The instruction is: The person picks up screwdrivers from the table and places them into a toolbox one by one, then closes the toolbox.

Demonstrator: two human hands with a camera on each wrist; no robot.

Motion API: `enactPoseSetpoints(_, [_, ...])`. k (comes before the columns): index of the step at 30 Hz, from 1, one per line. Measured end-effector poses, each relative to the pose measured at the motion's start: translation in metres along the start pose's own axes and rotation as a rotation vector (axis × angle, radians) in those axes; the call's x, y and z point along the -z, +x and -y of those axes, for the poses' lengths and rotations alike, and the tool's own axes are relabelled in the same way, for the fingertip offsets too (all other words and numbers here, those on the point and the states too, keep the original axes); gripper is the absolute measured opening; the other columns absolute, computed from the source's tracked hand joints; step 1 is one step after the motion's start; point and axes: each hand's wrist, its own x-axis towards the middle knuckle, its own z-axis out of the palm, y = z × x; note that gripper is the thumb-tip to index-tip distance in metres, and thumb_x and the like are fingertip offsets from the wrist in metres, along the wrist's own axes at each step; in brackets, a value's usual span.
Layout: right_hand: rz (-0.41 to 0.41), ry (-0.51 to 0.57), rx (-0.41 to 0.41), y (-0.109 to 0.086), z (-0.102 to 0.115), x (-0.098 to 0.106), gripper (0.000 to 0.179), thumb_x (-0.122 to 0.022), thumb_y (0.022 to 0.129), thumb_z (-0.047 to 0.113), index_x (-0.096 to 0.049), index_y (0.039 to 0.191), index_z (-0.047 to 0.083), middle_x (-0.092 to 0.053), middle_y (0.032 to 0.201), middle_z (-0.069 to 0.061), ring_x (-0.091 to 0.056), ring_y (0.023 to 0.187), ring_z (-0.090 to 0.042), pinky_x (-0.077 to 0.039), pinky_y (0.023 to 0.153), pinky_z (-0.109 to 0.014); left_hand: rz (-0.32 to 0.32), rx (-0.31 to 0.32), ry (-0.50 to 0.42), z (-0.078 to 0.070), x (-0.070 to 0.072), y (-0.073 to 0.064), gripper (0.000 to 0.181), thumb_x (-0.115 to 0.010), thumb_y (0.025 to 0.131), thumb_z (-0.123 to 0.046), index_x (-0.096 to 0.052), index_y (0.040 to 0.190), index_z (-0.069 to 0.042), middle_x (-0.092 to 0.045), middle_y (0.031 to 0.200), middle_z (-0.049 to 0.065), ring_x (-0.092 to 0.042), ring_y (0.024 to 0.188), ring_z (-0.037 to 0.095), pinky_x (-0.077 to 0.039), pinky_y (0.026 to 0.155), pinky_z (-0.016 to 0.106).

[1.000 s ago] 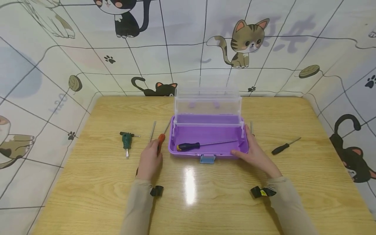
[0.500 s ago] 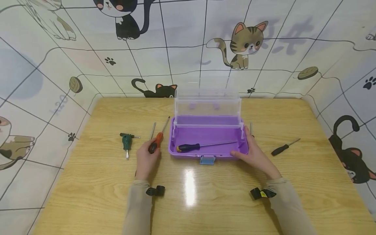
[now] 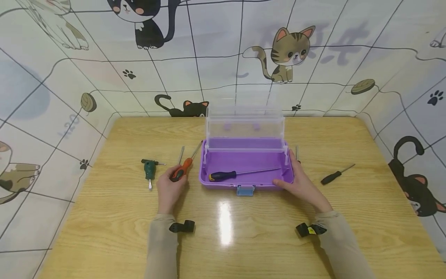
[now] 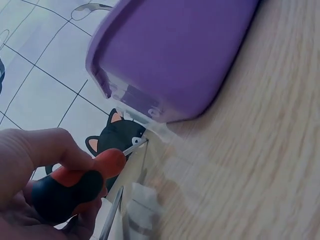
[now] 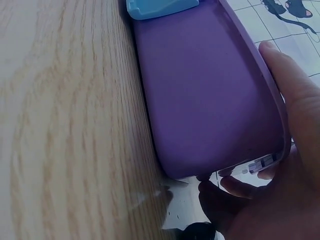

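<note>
My left hand (image 3: pixel 169 190) grips an orange and black screwdriver (image 3: pixel 187 164) by its handle, left of a purple toolbox (image 3: pixel 244 159). In the left wrist view the thumb and fingers wrap round the screwdriver's handle (image 4: pixel 67 187), and its shaft points away toward the box's end. My right hand (image 3: pixel 304 185) holds the toolbox's right end, thumb over the front rim and fingers along the outer side. The toolbox stands with its clear lid (image 3: pixel 245 128) raised. Inside lies a black and yellow screwdriver (image 3: pixel 223 176).
A metal shaft (image 3: pixel 181 154) lies beside the held screwdriver, its other end hidden by the left hand. Green-handled screwdriver (image 3: pixel 150 169) with a dark crosspiece lies further left. A black screwdriver (image 3: pixel 331 178) lies at right. Another shaft (image 3: pixel 297 153) shows behind the right hand.
My left hand has turned and shifted slightly left, bringing more of the orange screwdriver's handle into view. My right hand stays on the toolbox.
</note>
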Motion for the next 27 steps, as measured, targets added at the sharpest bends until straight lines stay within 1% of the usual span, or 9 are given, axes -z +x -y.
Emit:
enactPoseSetpoints(3, [-0.009,0.012,0.008,0.001,-0.002,-0.001,0.115,-0.078,0.081,0.026,0.010,0.154,0.012,-0.001,0.157,-0.027,-0.006,0.141,-0.047,-0.012,0.107,-0.068,-0.019,0.002,-0.025,0.000,-0.001,0.000,0.041,-0.065,0.079,-0.002,-0.065,0.119,0.000,-0.062,0.115,0.022,-0.055,0.103,0.031,-0.044,0.089,0.039])
enactPoseSetpoints(7, [-0.022,0.018,0.019,0.002,-0.005,-0.001,0.116,-0.079,0.079,0.025,0.007,0.155,0.012,-0.005,0.155,-0.028,-0.010,0.140,-0.047,-0.014,0.105,-0.069,-0.035,0.010,-0.092,0.001,0.001,-0.001,0.038,-0.063,0.082,-0.003,-0.064,0.120,0.001,-0.062,0.113,0.020,-0.054,0.098,0.024,-0.043,0.081,0.029])
enactPoseSetpoints(11, [-0.021,-0.013,0.023,0.003,-0.006,0.000,0.117,-0.080,0.079,0.027,0.008,0.155,0.015,-0.006,0.155,-0.027,-0.010,0.140,-0.047,-0.015,0.105,-0.069,-0.040,0.001,-0.128,0.000,0.005,-0.001,0.037,-0.061,0.084,-0.002,-0.063,0.121,0.001,-0.061,0.111,0.019,-0.052,0.093,0.022,-0.041,0.074,0.021])
enactPoseSetpoints(16, [-0.005,-0.093,0.018,0.004,-0.003,0.003,0.123,-0.082,0.076,0.034,0.011,0.155,0.021,0.003,0.158,-0.023,-0.005,0.140,-0.049,-0.013,0.102,-0.073,-0.076,-0.054,-0.125,-0.003,0.013,0.001,0.035,-0.063,0.085,-0.002,-0.065,0.120,0.000,-0.062,0.110,0.018,-0.051,0.085,0.020,-0.042,0.064,0.017])
enactPoseSetpoints(18, [0.002,-0.105,0.024,0.005,-0.002,0.004,0.125,-0.084,0.074,0.035,0.011,0.155,0.024,0.007,0.159,-0.020,-0.003,0.140,-0.048,-0.011,0.102,-0.073,-0.087,-0.076,-0.124,-0.005,0.017,0.001,0.034,-0.063,0.085,-0.002,-0.066,0.119,0.000,-0.063,0.109,0.018,-0.051,0.082,0.020,-0.042,0.060,0.016])
enactPoseSetpoints(19, [0.005,-0.104,0.034,0.005,-0.002,0.004,0.126,-0.085,0.073,0.034,0.011,0.155,0.023,0.007,0.159,-0.020,-0.003,0.140,-0.048,-0.011,0.102,-0.073,-0.089,-0.084,-0.125,-0.006,0.018,0.001,0.034,-0.064,0.085,-0.001,-0.066,0.119,0.000,-0.063,0.108,0.018,-0.051,0.081,0.020,-0.042,0.059,0.016])
enactPoseSetpoints(23, [0.017,-0.086,0.052,0.007,-0.002,0.005,0.128,-0.086,0.072,0.031,0.013,0.154,0.025,0.009,0.159,-0.019,-0.002,0.141,-0.046,-0.011,0.104,-0.071,-0.084,-0.088,-0.180,-0.012,0.025,0.000,0.034,-0.063,0.085,0.001,-0.066,0.119,0.000,-0.062,0.110,0.017,-0.050,0.084,0.019,-0.044,0.061,0.016])
enactPoseSetpoints(25, [0.019,-0.075,0.058,0.007,-0.002,0.005,0.128,-0.086,0.072,0.030,0.013,0.154,0.024,0.009,0.158,-0.020,-0.002,0.141,-0.045,-0.012,0.104,-0.071,-0.071,-0.075,-0.222,-0.015,0.028,-0.002,0.035,-0.062,0.085,0.002,-0.065,0.120,0.000,-0.060,0.112,0.016,-0.049,0.086,0.019,-0.043,0.063,0.016])
enactPoseSetpoints(27, [0.019,-0.064,0.061,0.007,-0.003,0.005,0.128,-0.086,0.072,0.029,0.013,0.154,0.024,0.008,0.159,-0.019,-0.003,0.142,-0.045,-0.012,0.104,-0.070,-0.050,-0.040,-0.242,-0.019,0.031,-0.003,0.037,-0.060,0.086,0.003,-0.064,0.123,0.000,-0.058,0.116,0.016,-0.047,0.086,0.020,-0.043,0.063,0.017])
